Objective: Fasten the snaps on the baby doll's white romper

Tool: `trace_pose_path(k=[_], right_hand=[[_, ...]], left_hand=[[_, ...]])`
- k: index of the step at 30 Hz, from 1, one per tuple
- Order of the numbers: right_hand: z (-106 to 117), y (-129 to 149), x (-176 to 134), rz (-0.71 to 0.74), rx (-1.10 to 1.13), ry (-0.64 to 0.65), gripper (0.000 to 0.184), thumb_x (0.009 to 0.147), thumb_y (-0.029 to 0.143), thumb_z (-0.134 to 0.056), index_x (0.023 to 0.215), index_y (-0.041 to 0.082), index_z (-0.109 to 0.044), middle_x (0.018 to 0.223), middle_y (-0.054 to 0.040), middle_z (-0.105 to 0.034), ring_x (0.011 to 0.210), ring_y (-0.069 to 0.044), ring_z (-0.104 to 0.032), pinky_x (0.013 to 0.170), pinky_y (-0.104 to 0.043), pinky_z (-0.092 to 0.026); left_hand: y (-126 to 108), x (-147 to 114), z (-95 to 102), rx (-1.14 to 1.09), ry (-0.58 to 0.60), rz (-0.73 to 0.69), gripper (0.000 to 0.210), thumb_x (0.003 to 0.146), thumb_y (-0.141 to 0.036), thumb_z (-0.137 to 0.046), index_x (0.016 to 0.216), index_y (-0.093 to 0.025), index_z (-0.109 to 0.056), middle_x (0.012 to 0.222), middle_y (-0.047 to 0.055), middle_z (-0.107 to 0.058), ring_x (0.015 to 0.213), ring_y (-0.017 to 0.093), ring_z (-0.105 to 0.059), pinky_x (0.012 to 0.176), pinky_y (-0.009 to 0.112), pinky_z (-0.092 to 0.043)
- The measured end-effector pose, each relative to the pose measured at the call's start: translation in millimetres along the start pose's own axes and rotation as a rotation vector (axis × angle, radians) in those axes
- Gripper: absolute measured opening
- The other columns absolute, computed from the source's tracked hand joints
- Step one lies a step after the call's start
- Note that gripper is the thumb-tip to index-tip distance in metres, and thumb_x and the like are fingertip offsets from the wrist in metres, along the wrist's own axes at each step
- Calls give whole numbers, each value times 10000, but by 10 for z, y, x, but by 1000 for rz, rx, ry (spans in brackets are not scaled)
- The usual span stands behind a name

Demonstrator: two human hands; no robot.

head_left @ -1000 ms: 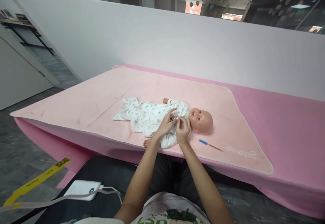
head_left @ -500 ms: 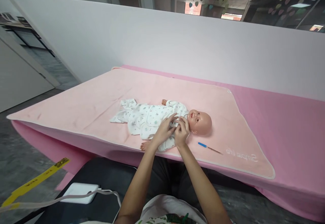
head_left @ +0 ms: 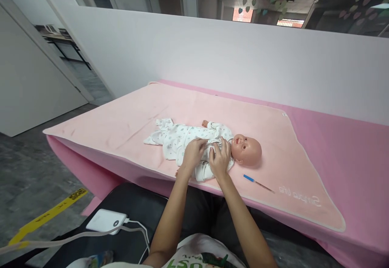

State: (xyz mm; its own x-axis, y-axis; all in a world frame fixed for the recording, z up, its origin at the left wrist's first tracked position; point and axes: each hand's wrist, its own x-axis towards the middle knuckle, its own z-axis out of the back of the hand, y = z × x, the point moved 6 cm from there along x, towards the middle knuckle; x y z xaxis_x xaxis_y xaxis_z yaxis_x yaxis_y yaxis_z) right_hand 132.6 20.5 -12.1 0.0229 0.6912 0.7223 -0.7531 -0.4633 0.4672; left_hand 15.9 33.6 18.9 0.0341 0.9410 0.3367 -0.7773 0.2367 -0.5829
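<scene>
A baby doll (head_left: 247, 151) lies on its back on the pink blanket, its bald head to the right. It wears a white patterned romper (head_left: 176, 140), loose and flat at the leg end. At the doll's chest my left hand (head_left: 194, 153) has its fingertips closed on the romper's front edge, where a small light fastener shows. My right hand (head_left: 220, 157) is beside it, near the collar, with bent fingers on the same cloth; its grip is partly hidden. The doll's near arm is beneath my hands.
A thin brush-like stick with a blue handle (head_left: 249, 178) lies on the blanket (head_left: 291, 170) near the doll's head. The blanket covers a table with a pink cloth (head_left: 358, 158) against a white wall. A white power bank (head_left: 106, 220) with cables rests on a black chair at lower left.
My hands have drawn slightly apart at the doll's chest, and the romper's front edge shows between them. The view has shifted left, so the scene sits further right. Doll and brush-like stick stay put.
</scene>
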Motion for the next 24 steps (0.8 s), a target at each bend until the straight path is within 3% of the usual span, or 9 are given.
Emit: trace_pose_path(k=[8,11,17,24], right_hand=[[9,52,75,-30,-75,81,220,873,230,-428,930,164,-631,1345,-133,-403,1301,-297,-267,1029,-522,-293],[13,41,99,-65,-67,119,255,895,240,-396,918,144,-631,1332,-161,-401,1296,-286,-278,1034,-503,-290],[-35,67,213,-51,-47,166,268,892,229,-402,844,176,-661,1353,-111,-396,1326,-303,-223,1039,-543,-234],[24,141,87,-16,-21,201,204,856,160,-418,816,158,-617,1325,-137,-438,1309,-310,-278,1036,-581,-206]], left_hand=[[-4,19,13,194,-61,31,339,812,-132,-405,1021,-201,-662,882,59,-645,860,194,-568,708,270,-434],[-3,35,9,170,-90,36,332,816,-141,-411,1022,-205,-662,889,56,-648,876,199,-567,705,272,-433],[62,57,47,48,-95,96,333,831,-155,-406,1044,-203,-657,925,44,-653,858,180,-588,718,268,-437],[94,35,24,109,-35,21,318,826,-127,-417,1012,-191,-666,924,55,-642,883,194,-558,781,303,-431]])
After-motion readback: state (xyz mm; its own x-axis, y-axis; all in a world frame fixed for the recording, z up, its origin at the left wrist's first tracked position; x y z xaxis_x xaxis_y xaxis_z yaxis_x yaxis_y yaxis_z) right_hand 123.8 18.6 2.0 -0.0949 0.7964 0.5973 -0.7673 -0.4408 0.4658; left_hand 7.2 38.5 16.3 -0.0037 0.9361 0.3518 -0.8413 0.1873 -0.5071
